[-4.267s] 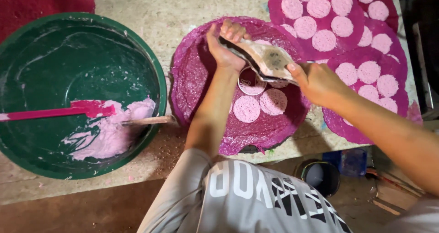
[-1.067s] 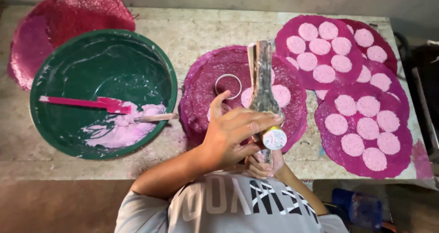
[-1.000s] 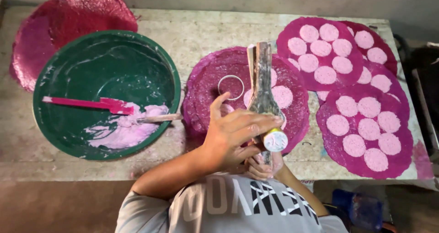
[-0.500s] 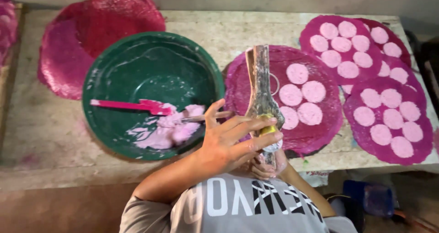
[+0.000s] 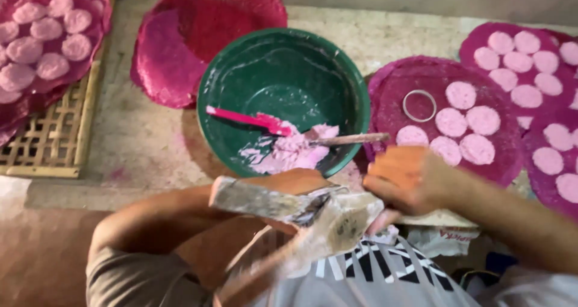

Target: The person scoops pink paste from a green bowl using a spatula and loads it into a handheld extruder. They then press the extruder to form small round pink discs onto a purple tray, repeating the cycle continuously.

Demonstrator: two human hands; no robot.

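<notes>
From the head camera we look down on our two hands close to our chest, both blurred. Our right hand has its grip curled around one end of a dough-caked, scissor-like metal and wood tool, which lies tilted across the front of our grey printed shirt, below the near edge of the pale stone table. Our left hand sits under and behind the tool's other arm; we cannot tell how its grip stands, since the tool covers the fingers.

Just beyond the hands stands a round green plastic basin with a lump of pink dough at its near wall, a pink spatula and a wooden-handled stick resting in it. To the right lies a magenta round mat bearing pale pink dough discs and a thin metal ring. More disc-laden mats lie farther right, a bare magenta mat behind the basin, and a woven bamboo tray at left
</notes>
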